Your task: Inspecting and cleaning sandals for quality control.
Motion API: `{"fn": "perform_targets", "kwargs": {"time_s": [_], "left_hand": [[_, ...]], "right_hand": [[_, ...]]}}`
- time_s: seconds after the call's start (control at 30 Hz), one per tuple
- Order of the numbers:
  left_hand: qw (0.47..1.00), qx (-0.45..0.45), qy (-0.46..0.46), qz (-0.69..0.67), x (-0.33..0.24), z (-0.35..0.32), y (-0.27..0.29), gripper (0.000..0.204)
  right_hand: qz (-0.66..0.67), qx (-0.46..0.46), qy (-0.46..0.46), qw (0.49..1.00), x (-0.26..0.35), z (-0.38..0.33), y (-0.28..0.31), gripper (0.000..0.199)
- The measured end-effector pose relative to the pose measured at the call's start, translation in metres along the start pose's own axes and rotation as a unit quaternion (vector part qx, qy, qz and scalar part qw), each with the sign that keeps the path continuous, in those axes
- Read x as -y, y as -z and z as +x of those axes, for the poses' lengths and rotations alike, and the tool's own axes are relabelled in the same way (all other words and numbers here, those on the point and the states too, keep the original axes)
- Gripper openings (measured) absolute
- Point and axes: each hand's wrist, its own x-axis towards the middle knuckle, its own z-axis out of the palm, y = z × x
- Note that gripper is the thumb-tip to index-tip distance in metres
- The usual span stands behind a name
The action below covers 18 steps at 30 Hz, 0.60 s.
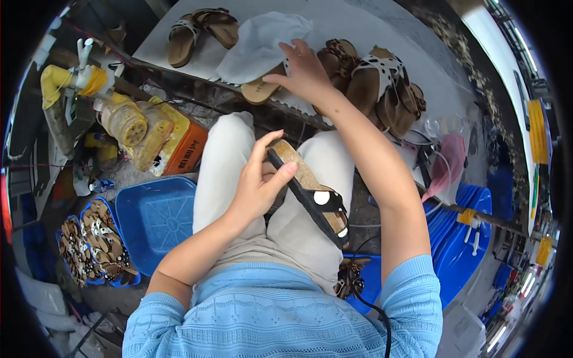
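Observation:
My left hand (255,186) grips a sandal (311,190) tilted over my lap, with fingers and thumb on opposite sides of its heel end. The sandal has a cork-coloured midsole, a black outsole and a black strap with large white dots. Out over the grey bench, my right hand (307,73) has thumb and fingers spread above a tan insole (259,91). Its thumb is at the insole's edge; whether it touches cannot be told. A crumpled white cloth (262,45) lies partly over the insole, by the fingertips.
On the bench (358,21) are a sandal pair (184,43) at left and several spotted sandals (382,83) at right. A blue tub (156,224) and blue baskets of sandals (101,241) stand left, below a yellow-and-orange machine (173,140). Stacked blue bins (462,253) are at right.

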Motion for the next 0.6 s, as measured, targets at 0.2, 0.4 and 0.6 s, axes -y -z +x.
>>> {"fn": "perform_targets", "kwargs": {"time_s": [0.2, 0.4, 0.6], "left_hand": [[0.993, -0.018, -0.052, -0.106, 0.006, 0.013, 0.025, 0.080], [0.994, 0.028, -0.029, -0.102, -0.008, 0.065, 0.029, 0.063], [0.988, 0.137, -0.063, 0.037, -0.008, 0.036, 0.006, 0.051]], "right_hand": [[0.026, 0.089, -0.059, 0.994, -0.022, 0.020, -0.028, 0.035], [0.620, 0.038, -0.212, 0.754, 0.066, -0.032, 0.079, 0.020], [0.309, -0.129, -0.384, 0.861, 0.003, -0.104, 0.155, 0.046]]}}
